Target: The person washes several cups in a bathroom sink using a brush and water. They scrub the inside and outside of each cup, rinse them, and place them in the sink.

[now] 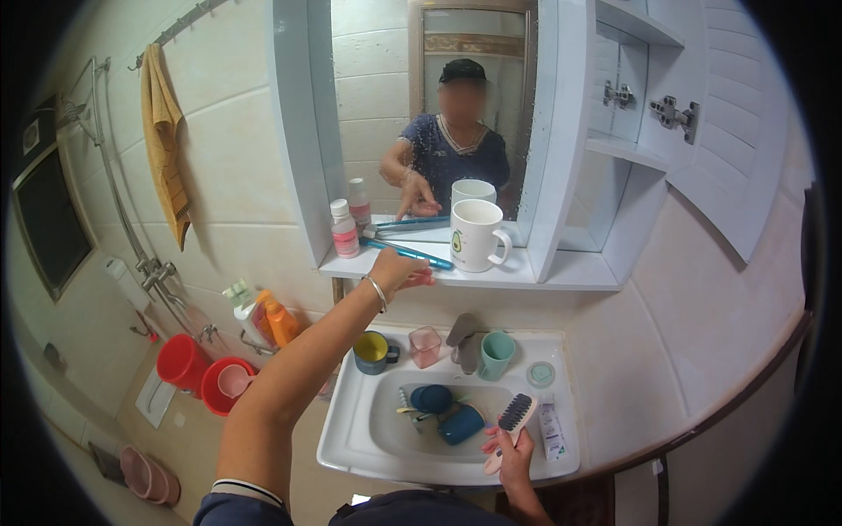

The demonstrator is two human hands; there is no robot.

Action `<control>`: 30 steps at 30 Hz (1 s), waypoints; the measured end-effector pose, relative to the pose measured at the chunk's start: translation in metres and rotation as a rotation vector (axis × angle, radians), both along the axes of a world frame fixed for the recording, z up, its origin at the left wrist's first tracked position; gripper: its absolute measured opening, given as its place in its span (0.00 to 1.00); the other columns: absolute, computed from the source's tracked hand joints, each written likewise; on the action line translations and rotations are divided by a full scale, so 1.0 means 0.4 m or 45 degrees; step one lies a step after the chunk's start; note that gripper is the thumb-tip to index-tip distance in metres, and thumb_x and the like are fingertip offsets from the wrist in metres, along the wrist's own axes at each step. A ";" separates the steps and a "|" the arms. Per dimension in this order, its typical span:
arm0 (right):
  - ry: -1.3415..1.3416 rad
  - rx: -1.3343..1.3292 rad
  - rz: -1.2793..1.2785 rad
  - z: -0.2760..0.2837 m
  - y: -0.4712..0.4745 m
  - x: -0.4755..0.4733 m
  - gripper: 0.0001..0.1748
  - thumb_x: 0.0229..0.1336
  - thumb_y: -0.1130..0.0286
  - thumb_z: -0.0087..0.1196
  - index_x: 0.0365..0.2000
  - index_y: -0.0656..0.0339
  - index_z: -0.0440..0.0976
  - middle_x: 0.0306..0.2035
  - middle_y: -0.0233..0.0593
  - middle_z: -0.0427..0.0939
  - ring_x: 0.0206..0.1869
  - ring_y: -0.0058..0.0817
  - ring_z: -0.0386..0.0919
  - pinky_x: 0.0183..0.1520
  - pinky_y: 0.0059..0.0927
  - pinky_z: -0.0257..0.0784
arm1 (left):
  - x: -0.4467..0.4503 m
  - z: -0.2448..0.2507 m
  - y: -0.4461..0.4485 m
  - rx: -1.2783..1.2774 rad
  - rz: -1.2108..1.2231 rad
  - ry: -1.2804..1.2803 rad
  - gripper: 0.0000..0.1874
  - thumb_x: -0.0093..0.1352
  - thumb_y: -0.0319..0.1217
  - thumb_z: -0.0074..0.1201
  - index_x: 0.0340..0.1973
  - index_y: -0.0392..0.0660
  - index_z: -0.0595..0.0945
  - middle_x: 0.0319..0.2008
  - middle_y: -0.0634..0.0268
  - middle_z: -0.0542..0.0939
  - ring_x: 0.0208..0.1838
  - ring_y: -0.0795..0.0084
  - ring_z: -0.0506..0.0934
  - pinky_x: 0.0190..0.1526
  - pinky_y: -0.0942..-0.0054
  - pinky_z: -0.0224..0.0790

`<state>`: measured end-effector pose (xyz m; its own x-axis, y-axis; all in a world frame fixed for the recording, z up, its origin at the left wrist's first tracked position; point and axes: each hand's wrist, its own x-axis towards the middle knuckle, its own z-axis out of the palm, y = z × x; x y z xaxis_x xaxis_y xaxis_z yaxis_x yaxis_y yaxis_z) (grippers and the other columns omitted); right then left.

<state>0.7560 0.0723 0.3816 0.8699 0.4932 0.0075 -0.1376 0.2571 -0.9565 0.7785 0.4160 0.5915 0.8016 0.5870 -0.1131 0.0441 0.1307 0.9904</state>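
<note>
My left hand (398,271), a bangle at its wrist, reaches to the mirror shelf with its fingers apart. Close to those fingertips lies a slim blue stick-like item (424,257); whether they touch it is unclear. It rests between a small bottle of pink liquid (345,231) and a white mug with an avocado print (475,235). In my right hand (516,454) is a pale pink hairbrush (516,414), dark bristles up, above the basin's right side. A dark blue cup (462,424), a round blue item (431,398) and toothbrush-like sticks (411,411) lie in the basin.
Along the white sink's (335,454) back stand a yellow-lined mug (371,352), a pink square cup (425,347), the faucet (465,342) and a green cup (496,355). A round lidded container (541,374) and a tube (552,430) lie right. A cabinet door (723,131) hangs open.
</note>
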 end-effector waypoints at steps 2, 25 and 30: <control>-0.001 0.005 0.006 0.003 0.000 -0.003 0.13 0.64 0.73 0.49 0.47 0.68 0.69 0.33 0.43 0.80 0.24 0.25 0.78 0.27 0.24 0.73 | -0.001 -0.012 0.012 -0.034 -0.033 -0.026 0.16 0.65 0.22 0.57 0.42 0.20 0.71 0.39 0.43 0.79 0.36 0.59 0.83 0.38 0.73 0.82; -0.051 0.020 -0.158 -0.017 -0.074 -0.003 0.14 0.63 0.74 0.48 0.48 0.68 0.69 0.33 0.44 0.79 0.23 0.26 0.77 0.27 0.25 0.72 | 0.201 -0.060 -0.246 0.500 -0.150 -0.419 0.25 0.66 0.33 0.59 0.56 0.37 0.71 0.52 0.57 0.74 0.40 0.74 0.79 0.36 0.77 0.75; -0.027 -0.034 -0.191 -0.012 -0.091 -0.006 0.14 0.63 0.75 0.47 0.47 0.69 0.68 0.32 0.45 0.80 0.22 0.26 0.76 0.26 0.25 0.72 | 0.193 -0.029 -0.235 0.345 -0.307 -0.357 0.16 0.70 0.43 0.53 0.44 0.45 0.77 0.38 0.69 0.77 0.40 0.81 0.74 0.42 0.81 0.67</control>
<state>0.7538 0.0361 0.3766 0.9336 0.3581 0.0155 -0.0790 0.2478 -0.9656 0.8557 0.3219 0.5800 0.8966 0.3587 0.2596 -0.2333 -0.1156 0.9655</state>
